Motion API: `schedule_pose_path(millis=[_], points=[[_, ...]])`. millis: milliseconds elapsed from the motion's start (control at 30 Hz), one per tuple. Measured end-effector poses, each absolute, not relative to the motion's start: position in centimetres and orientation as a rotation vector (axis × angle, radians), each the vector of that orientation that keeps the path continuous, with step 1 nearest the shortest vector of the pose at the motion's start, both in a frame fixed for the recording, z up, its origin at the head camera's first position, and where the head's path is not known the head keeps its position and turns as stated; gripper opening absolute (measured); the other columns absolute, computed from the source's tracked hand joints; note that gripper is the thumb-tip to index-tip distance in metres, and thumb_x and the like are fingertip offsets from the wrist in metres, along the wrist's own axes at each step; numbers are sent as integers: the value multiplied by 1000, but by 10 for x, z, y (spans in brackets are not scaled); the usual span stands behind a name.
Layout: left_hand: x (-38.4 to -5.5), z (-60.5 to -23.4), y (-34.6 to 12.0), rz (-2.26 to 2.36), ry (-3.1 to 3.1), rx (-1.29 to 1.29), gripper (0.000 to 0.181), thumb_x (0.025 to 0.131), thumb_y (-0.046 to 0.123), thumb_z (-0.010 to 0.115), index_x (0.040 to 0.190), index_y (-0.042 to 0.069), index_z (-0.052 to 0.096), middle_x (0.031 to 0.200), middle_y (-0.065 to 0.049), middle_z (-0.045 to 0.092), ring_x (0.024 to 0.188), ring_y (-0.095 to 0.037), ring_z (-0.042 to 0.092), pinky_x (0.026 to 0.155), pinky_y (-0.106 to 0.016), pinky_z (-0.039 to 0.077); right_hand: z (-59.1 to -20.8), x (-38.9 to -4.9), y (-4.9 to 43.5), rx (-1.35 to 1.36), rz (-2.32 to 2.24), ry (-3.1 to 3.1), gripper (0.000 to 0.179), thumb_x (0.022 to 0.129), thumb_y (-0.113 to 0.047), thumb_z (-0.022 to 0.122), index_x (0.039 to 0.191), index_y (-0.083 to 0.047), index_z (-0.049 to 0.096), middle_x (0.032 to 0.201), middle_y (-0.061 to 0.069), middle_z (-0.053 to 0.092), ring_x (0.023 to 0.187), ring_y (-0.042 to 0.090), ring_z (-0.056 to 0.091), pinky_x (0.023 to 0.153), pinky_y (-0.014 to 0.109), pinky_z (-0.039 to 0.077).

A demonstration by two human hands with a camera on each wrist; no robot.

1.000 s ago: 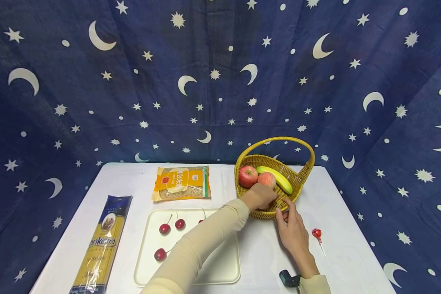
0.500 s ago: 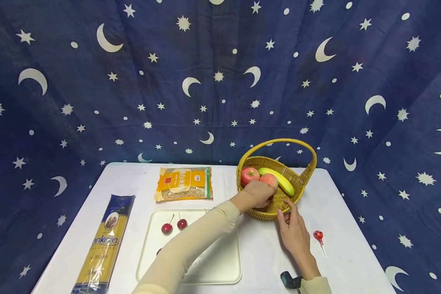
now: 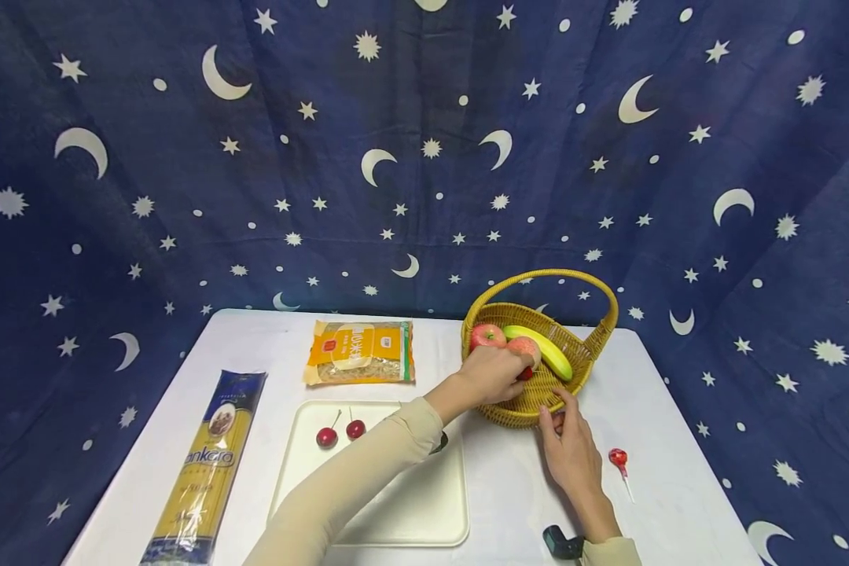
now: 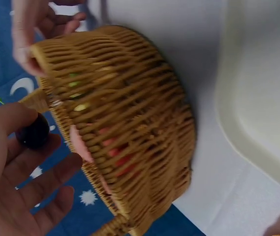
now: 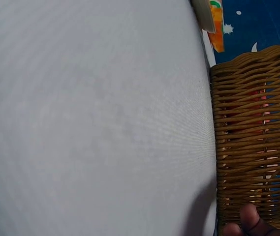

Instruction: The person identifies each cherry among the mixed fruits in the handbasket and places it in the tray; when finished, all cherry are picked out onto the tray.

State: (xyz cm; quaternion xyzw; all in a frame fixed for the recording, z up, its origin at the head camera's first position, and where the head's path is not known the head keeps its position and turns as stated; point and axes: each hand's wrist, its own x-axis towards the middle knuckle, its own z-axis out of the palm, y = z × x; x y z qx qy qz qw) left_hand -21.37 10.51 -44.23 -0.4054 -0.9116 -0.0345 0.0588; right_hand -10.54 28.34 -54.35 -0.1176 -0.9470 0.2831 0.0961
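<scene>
My left hand (image 3: 494,374) is over the near left rim of the wicker basket (image 3: 590,358). It pinches a dark red cherry (image 4: 33,132) between thumb and forefinger, its other fingers spread in the left wrist view; a green stem shows beyond. Inside the basket lie a red apple (image 3: 486,336), a banana (image 3: 548,350) and a round pinkish-orange fruit (image 3: 525,347), partly behind the hand. At the basket's near right rim, my right hand (image 3: 573,448) grips the edge with thumb and fingers.
Two cherries show on a cream tray (image 3: 424,544), partly covered by the left sleeve. Behind it lies an orange-and-clear food packet (image 3: 361,354); at far left, a spaghetti pack (image 3: 205,472). A red lollipop (image 3: 619,458) lies right of the right hand.
My left hand has drawn back leftward from deeper in the basket to its near left rim, the cherry now showing beneath it. The right hand stays at the rim. The head view shifts slightly.
</scene>
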Motion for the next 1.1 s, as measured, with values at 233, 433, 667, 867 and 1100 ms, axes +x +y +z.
schedule_pose_path(millis=[233,433,667,867,1100], points=[[-199,-430,92,-262,-2642,-1200,14,97,35,73,109,27,73,94,14,72,66,-6,60,51,-25,44,-542,-106,283,-361,838,-2816,58,112,-54,41,159,-21,37,105,12,62,91,27,57,64,32,36],[-184,-422,77,-338,-2597,-1141,19,97,35,74,114,27,75,99,16,74,69,-2,62,53,-20,44,-542,-106,282,-366,831,-2806,56,112,-52,43,158,-20,38,102,11,61,88,27,56,63,31,35],[-165,-414,56,-395,-2614,-1070,27,97,34,73,122,25,73,101,13,74,69,-5,63,55,-24,47,-542,-106,282,-367,830,-2808,57,112,-52,43,159,-21,38,103,11,61,89,27,56,64,32,35],[-149,-405,38,-533,-2650,-973,37,97,33,73,133,26,72,116,8,78,80,-8,70,61,-26,53,-541,-106,282,-365,833,-2805,56,112,-51,42,159,-20,37,104,11,60,90,27,55,64,32,35],[-135,-400,14,-674,-2615,-847,33,95,29,75,127,23,74,107,7,77,79,-10,71,60,-26,50,-541,-105,282,-364,837,-2808,56,112,-50,42,159,-20,37,105,11,60,91,27,55,65,32,35]])
